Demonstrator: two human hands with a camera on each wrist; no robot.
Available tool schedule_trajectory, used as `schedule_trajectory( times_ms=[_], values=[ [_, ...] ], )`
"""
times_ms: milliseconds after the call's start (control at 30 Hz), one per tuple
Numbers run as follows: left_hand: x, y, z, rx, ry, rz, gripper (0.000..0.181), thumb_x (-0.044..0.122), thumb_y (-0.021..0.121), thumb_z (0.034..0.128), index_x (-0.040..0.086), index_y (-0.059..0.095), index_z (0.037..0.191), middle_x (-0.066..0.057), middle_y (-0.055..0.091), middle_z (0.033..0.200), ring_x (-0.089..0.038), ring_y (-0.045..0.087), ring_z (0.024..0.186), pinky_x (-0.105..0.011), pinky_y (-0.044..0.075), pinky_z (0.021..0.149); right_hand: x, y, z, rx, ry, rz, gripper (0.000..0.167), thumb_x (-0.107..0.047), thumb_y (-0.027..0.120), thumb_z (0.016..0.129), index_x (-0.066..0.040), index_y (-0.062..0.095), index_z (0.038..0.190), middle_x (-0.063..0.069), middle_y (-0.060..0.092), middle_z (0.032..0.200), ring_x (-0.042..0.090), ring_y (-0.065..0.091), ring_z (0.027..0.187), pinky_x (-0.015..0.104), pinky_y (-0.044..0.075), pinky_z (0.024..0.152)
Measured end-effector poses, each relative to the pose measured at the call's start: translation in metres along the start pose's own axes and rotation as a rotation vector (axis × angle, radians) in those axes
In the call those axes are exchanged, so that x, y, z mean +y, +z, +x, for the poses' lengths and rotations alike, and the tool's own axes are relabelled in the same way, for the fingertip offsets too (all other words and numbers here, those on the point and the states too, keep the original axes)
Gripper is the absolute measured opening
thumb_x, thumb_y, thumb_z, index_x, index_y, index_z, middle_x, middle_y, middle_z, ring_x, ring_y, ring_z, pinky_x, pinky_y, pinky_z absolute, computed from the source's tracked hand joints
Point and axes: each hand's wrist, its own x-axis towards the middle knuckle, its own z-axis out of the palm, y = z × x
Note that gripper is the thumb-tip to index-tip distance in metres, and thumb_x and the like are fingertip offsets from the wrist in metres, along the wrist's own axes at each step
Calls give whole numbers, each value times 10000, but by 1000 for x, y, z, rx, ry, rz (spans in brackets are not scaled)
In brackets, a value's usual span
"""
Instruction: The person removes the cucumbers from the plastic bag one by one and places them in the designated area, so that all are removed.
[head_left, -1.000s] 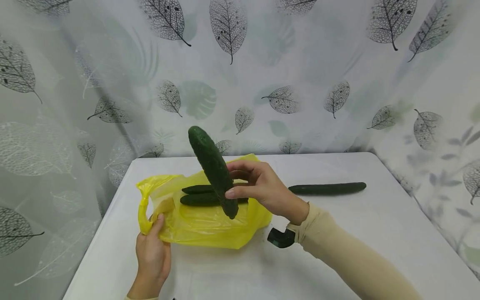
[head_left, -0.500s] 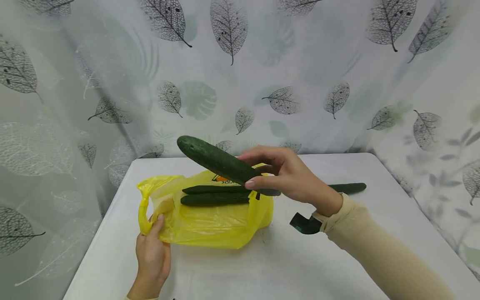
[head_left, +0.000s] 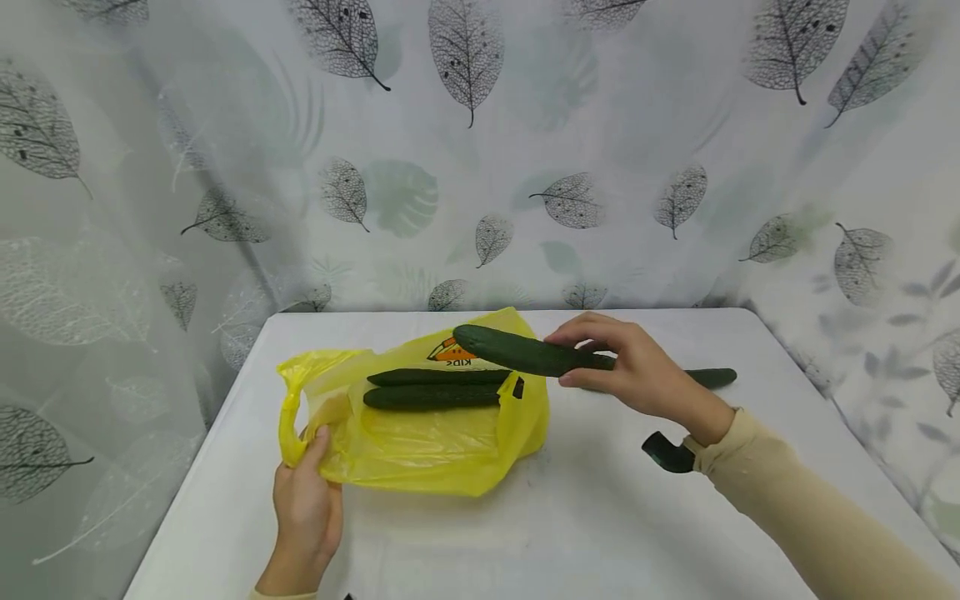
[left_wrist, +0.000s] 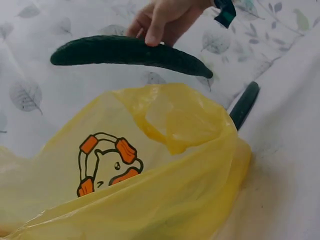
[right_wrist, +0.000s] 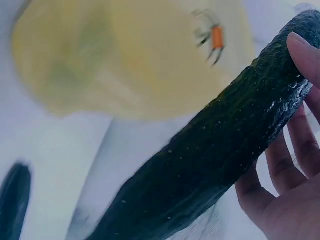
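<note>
In the head view my left hand point(head_left: 307, 508) grips the left handle side of a yellow plastic bag point(head_left: 420, 462), whose mouth gapes toward me. Two cucumbers, one farther back point(head_left: 435, 377) and one nearer point(head_left: 427, 397), lie side by side inside it. Above the bag's right edge, my right hand point(head_left: 637, 367) holds a third cucumber point(head_left: 517, 350) between thumb and fingers. That held cucumber point(left_wrist: 115, 50) hangs in the air above the bag in the left wrist view. Seen from the right wrist, the thumb point(right_wrist: 306, 57) lies along its near side.
Another cucumber point(head_left: 716, 378) lies on the white table point(head_left: 600, 533) to the right, partly hidden behind my right hand. A leaf-patterned curtain point(head_left: 480, 167) stands behind the table and along its sides. A dark strap piece point(head_left: 667, 454) hangs at my right wrist.
My right hand has carried its cucumber rightward from over the bag, and the cucumber has swung from steep to nearly level. The left hand and bag stay put.
</note>
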Motion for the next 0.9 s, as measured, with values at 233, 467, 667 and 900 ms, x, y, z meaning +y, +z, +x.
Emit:
schedule_trajectory(
  times_ms=[233,467,667,900],
  values=[
    [0,1,0,-1,13,3,502,257,407,1111,73,235,1546,-20,355,1547,-152,334,1430,-287,324,1166,40,-15,-27,48,60,-174,440,-98,847,832,-175,695,1237,-70,642,1204,114,598,1047,238,525,888],
    [-1,-1,1,0,37,-17,492,241,408,1111,58,243,1536,-27,360,1537,-164,328,1428,-290,319,1169,65,-28,-59,87,63,-284,456,-78,844,829,-179,688,1246,-55,641,1196,91,588,1053,188,503,861],
    [-1,-2,1,5,43,-22,459,241,413,1110,62,277,1510,-29,382,1518,-163,344,1413,-288,323,1167,86,-38,-84,84,92,-351,494,-56,861,797,-200,690,1239,-78,631,1190,59,585,1028,149,481,827],
    [-1,-4,1,0,38,-16,484,254,421,1109,72,263,1529,-22,370,1530,-161,334,1422,-288,320,1168,111,-43,-101,73,85,-465,507,-41,871,772,-178,695,1227,-45,630,1189,129,583,1063,127,442,869]
  ],
)
